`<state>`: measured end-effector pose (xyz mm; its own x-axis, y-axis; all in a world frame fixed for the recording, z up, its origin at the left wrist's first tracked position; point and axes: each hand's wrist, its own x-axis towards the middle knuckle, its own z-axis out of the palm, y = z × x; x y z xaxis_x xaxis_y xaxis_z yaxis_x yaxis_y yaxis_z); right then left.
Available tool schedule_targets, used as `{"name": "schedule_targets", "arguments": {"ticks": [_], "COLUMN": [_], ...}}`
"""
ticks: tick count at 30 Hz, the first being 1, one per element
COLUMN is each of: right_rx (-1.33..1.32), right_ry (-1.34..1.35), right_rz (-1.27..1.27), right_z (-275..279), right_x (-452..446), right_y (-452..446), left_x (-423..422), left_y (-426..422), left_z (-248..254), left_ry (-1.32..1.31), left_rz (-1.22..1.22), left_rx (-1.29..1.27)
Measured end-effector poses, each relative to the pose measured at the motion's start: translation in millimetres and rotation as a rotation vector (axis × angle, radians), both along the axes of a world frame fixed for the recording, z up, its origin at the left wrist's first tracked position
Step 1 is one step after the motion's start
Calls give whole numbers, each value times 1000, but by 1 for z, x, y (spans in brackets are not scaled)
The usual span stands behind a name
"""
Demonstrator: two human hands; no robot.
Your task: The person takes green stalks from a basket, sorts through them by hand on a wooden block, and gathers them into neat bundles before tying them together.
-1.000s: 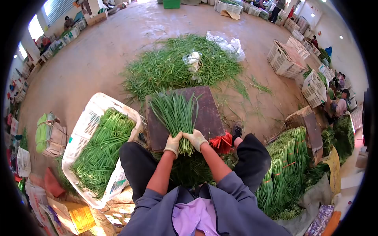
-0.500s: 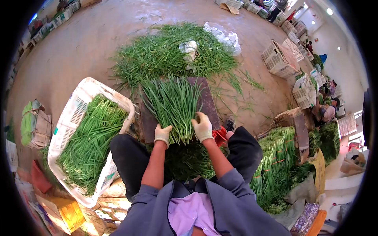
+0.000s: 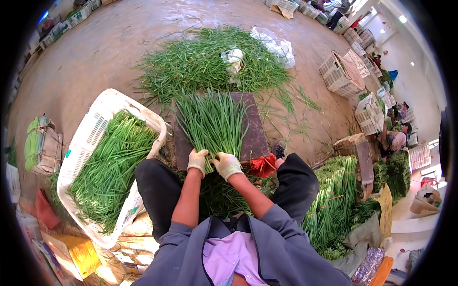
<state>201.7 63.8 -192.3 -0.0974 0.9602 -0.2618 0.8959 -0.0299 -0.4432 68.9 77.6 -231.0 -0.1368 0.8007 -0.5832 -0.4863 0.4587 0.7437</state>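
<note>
A loose bunch of garlic chives [image 3: 212, 121] lies on a dark low board [image 3: 254, 126] between my knees, leaf tips pointing away from me. My left hand [image 3: 197, 160], in a pale work glove, grips the bunch's stem ends from the left. From the right, my gloved right hand [image 3: 227, 165] closes around the same ends, its fingers close to the left thumb. The lowest stem ends are partly hidden by both hands. Just right of my right hand, a bundle of red ties [image 3: 262, 166] hangs at the board's near edge.
A white crate [image 3: 161, 125] on the left holds chives [image 3: 112, 167]. Beyond the board a pile of loose chives [image 3: 191, 62] covers the floor. Tied bundles [image 3: 331, 200] stand on the right. More crates [image 3: 341, 78] and people are farther off.
My right hand has moved left, to beside my left hand. The stem ends are now gathered more tightly, and the red ties and the board's right side show more.
</note>
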Motion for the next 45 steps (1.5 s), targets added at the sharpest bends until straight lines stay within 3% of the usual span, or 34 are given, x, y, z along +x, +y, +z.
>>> {"name": "schedule_targets", "arguments": {"ticks": [3,6,13,19,24,26,29,31,33,35,37,38,40,45], "right_rx": [119,-257,-308,-413,-593,-634,-668,-600,651,427,575,461,197,106], "right_ry": [146,789,928,1185,1002,899,728,494,273,-412,-2,62,-5,-204], "right_rz": [-14,-328,-368,-313,26,85,226,511,1208,-57,147,298,401,300], "right_z": [-2,4,13,62,116,124,141,163,110,112,101,92,69,11], "right_x": [6,15,34,43,60,66,65,63,106,109,105,90,58,19], "right_y": [2,2,-4,-18,-34,-31,-18,5,81,99,95,87,60,24], "left_x": [1,0,1,-1,0,0,-2,-1,-2,1,-4,-5,-3,-3], "left_y": [0,-3,-1,-1,-4,-4,0,-1,-6,-10,-9,-6,-6,-6], "left_z": [5,14,8,3,19,9,-5,-1,11,11,9,18,13,-2], "left_ry": [-29,-53,-22,-35,26,397,359,363,365,355,340,351,336,339], "left_rz": [1,17,2,11,11,-122,-207,-156,-146,-160,-154,-138,-131,-120], "left_rx": [-27,-60,-107,-73,-80,23,1,21,-14,-7,-7,-9,-22,5]}}
